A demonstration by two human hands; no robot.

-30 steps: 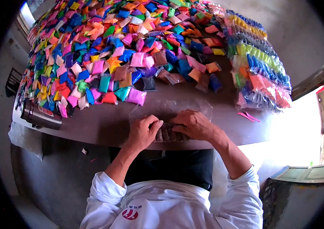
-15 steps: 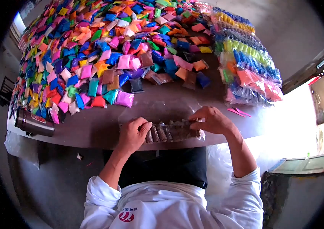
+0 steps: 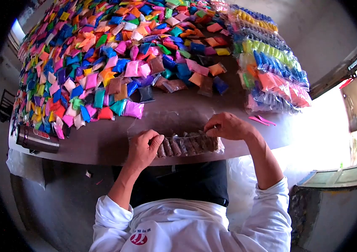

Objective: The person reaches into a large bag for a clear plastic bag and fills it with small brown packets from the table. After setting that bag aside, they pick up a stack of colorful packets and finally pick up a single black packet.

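A clear plastic bag (image 3: 168,119) lies at the table's near edge, with a row of small brown packets (image 3: 189,145) side by side inside it. My left hand (image 3: 144,147) is closed at the bag's left end, thumb and fingers pinching the plastic beside the first packets. At the upper right of the row, my right hand (image 3: 228,126) has its fingertips pressed together on the bag's film. The exact fold of plastic under those fingertips is hard to make out.
Many colourful packets (image 3: 90,80) cover the table's far and left side. Filled clear bags (image 3: 277,63) are stacked at the right, with pink strips (image 3: 262,121) in front. A metal flask (image 3: 39,139) lies at the left edge. Plastic bags (image 3: 26,166) hang below the table.
My right hand has shifted slightly left and up along the bag's upper edge. My left hand keeps its pinch, and the brown packets show more clearly. The whole view has shifted slightly.
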